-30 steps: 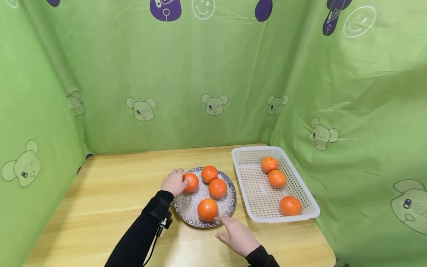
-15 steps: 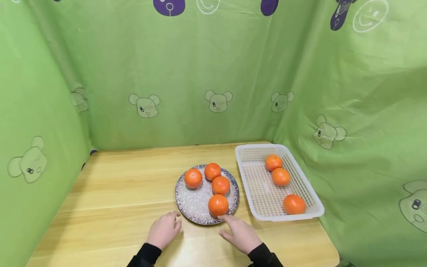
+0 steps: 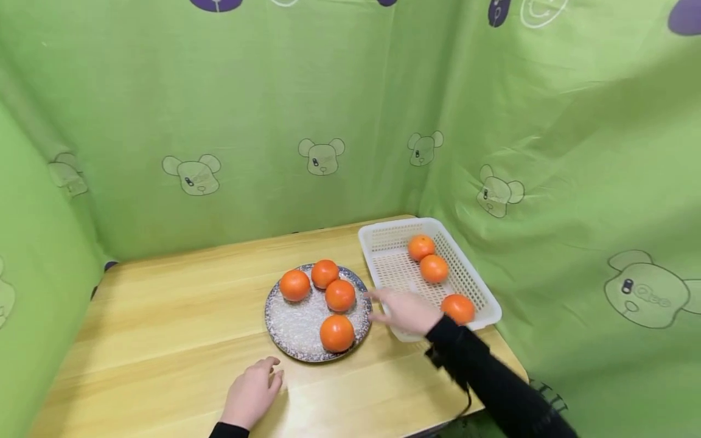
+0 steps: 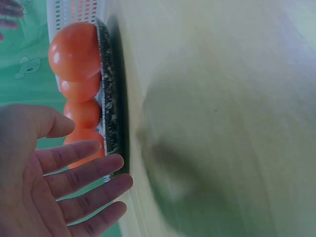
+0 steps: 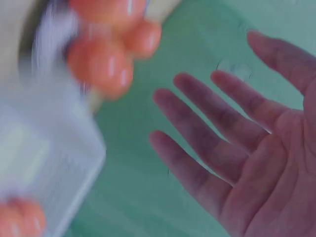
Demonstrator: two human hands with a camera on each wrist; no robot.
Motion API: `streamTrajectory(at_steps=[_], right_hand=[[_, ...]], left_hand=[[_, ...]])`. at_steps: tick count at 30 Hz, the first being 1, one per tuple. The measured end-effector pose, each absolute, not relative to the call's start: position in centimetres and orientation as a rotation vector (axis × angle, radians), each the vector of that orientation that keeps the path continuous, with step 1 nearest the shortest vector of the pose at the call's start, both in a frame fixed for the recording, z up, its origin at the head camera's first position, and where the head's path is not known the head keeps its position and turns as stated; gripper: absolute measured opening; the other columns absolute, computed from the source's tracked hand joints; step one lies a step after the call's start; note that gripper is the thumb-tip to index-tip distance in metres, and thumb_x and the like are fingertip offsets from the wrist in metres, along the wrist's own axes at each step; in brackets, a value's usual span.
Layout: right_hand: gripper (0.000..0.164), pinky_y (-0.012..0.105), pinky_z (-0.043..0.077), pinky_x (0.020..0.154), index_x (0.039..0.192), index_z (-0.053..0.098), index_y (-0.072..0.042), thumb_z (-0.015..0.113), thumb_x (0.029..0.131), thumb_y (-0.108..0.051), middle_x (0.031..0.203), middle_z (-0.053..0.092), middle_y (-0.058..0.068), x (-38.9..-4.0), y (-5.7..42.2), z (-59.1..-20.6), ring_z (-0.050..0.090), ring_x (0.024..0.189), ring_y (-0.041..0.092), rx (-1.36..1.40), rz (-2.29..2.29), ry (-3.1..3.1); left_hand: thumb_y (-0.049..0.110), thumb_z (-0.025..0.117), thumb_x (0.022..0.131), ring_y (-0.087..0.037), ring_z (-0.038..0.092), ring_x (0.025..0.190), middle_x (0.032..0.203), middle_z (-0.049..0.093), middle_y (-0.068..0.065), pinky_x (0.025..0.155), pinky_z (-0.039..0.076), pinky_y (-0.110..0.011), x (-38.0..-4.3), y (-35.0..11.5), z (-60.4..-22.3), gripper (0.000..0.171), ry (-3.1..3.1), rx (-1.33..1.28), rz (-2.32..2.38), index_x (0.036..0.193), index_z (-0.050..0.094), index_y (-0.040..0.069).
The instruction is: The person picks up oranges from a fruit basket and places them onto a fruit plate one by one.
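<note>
Several smooth, round orange-red fruits, tomato-like, lie on a speckled grey plate (image 3: 292, 322) in the head view. The nearest fruit (image 3: 336, 333) sits at the plate's front right; another fruit (image 3: 294, 285) is at its back left. My left hand (image 3: 252, 392) hovers at the front left of the plate, fingers spread and holding nothing. In the left wrist view, the dark plate rim (image 4: 111, 108) shows beyond its fingertips. My right hand (image 3: 408, 311) is above the near left side of the white basket (image 3: 482, 289), fingers extended toward the plate. Its palm shows bare in the right wrist view.
Three more orange-red fruits lie in the perforated basket, one of them (image 3: 458, 308) near its front right corner. A wooden table (image 3: 181, 328) carries everything. Green printed curtains (image 3: 246, 121) rise behind and at both sides.
My left hand has let go of the back-left fruit and drawn back toward the front. The nearest fruit shifted right on the plate. My right hand has moved from the plate's front up to the basket.
</note>
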State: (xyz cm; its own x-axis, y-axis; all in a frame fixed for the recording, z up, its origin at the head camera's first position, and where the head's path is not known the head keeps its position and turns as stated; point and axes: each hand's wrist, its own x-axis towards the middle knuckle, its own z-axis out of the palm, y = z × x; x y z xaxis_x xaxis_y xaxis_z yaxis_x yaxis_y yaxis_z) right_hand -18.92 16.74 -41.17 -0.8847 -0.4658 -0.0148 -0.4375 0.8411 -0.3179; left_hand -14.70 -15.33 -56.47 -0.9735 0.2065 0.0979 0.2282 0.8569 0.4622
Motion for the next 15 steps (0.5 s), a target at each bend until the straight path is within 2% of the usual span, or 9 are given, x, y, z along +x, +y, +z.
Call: streamTrajectory(at_steps=[3, 6, 8, 11, 13, 15], right_hand=[[0.044, 0.040, 0.047, 0.087, 0.124, 0.053, -0.008, 0.060, 0.087, -0.029, 0.116, 0.061, 0.011, -24.7, 19.7, -39.9, 0.058, 0.104, 0.025, -0.585, -0.372, 2.980], [0.036, 0.039, 0.048, 0.082, 0.117, 0.057, -0.003, 0.059, 0.086, -0.021, 0.106, 0.063, 0.014, -30.4, 23.4, -41.5, 0.060, 0.096, 0.028, -0.448, -0.234, 3.025], [0.029, 0.038, 0.046, 0.082, 0.111, 0.059, -0.001, 0.055, 0.087, -0.016, 0.103, 0.063, 0.015, -33.0, 25.7, -43.4, 0.059, 0.094, 0.028, -0.288, -0.166, 3.001], [0.032, 0.039, 0.042, 0.091, 0.114, 0.056, 0.003, 0.056, 0.085, -0.010, 0.114, 0.056, 0.022, -34.8, 28.0, -46.2, 0.053, 0.104, 0.033, -0.104, -0.110, 2.942], [0.044, 0.040, 0.037, 0.097, 0.123, 0.049, 0.004, 0.058, 0.083, -0.011, 0.126, 0.047, 0.025, -34.7, 28.7, -47.5, 0.047, 0.114, 0.035, 0.058, -0.106, 2.919], [0.059, 0.046, 0.036, 0.098, 0.131, 0.041, 0.004, 0.062, 0.080, -0.016, 0.136, 0.037, 0.026, -34.6, 29.0, -49.0, 0.042, 0.118, 0.041, 0.181, -0.138, 2.946]], left_hand=[[0.024, 0.061, 0.083, -0.026, 0.064, 0.078, 0.091, 0.067, -0.008, 0.067, 0.051, -0.044, -14.9, -15.4, -56.1, 0.024, -2.977, -0.333, -0.761, 0.101, 0.064, 0.008], [0.024, 0.061, 0.082, -0.025, 0.064, 0.078, 0.090, 0.067, -0.007, 0.066, 0.051, -0.043, -14.9, -15.4, -55.9, 0.024, -2.971, -0.323, -0.770, 0.101, 0.064, 0.009], [0.023, 0.061, 0.082, -0.025, 0.064, 0.078, 0.090, 0.067, -0.007, 0.066, 0.051, -0.043, -14.8, -15.4, -55.7, 0.024, -2.972, -0.321, -0.781, 0.101, 0.064, 0.008], [0.023, 0.061, 0.082, -0.024, 0.064, 0.079, 0.091, 0.066, -0.006, 0.068, 0.051, -0.043, -14.5, -15.6, -55.6, 0.025, -2.983, -0.318, -0.792, 0.103, 0.063, 0.008], [0.022, 0.061, 0.083, -0.024, 0.063, 0.079, 0.091, 0.066, -0.005, 0.067, 0.051, -0.043, -14.3, -15.9, -55.5, 0.025, -2.987, -0.313, -0.801, 0.103, 0.063, 0.009], [0.022, 0.062, 0.083, -0.023, 0.063, 0.078, 0.091, 0.067, -0.005, 0.066, 0.051, -0.043, -14.0, -16.3, -55.4, 0.024, -2.990, -0.299, -0.804, 0.103, 0.063, 0.010]])
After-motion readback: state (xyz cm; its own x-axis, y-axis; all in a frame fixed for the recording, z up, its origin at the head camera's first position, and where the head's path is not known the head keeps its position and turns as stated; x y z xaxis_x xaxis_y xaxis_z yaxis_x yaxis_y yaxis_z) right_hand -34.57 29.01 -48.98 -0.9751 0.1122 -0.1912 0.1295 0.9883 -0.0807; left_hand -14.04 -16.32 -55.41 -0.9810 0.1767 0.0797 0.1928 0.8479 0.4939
